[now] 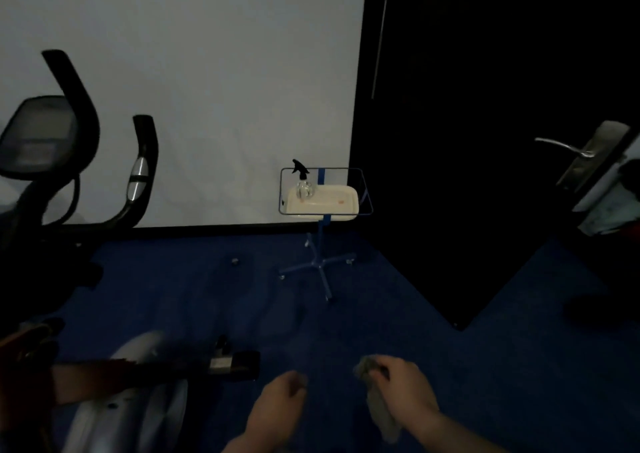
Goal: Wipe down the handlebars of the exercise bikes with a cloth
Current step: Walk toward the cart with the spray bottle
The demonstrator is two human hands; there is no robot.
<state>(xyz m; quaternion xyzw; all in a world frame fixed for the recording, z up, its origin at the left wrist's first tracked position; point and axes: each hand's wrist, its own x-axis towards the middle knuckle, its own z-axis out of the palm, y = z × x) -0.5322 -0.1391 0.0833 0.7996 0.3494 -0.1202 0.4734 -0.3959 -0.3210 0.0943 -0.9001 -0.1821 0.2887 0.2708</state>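
Observation:
An exercise bike stands at the left, its black curved handlebars [142, 161] rising beside a grey console [38, 133]. My right hand [403, 388] grips a grey cloth [379, 414] that hangs below the fist, low in the frame over the blue carpet. My left hand [280, 404] is beside it with fingers curled and nothing in it. Both hands are well to the right of the bike and apart from the handlebars. A clear spray bottle [303, 184] with a black trigger stands on a white tray [341, 203] atop a wheeled stand by the wall.
The bike's silver body [138, 393] and a pedal [235, 360] lie at lower left. A dark open door with a metal handle [568, 147] fills the right side. Blue carpet [381, 314] spreads between the bike, stand and door. The room is dim.

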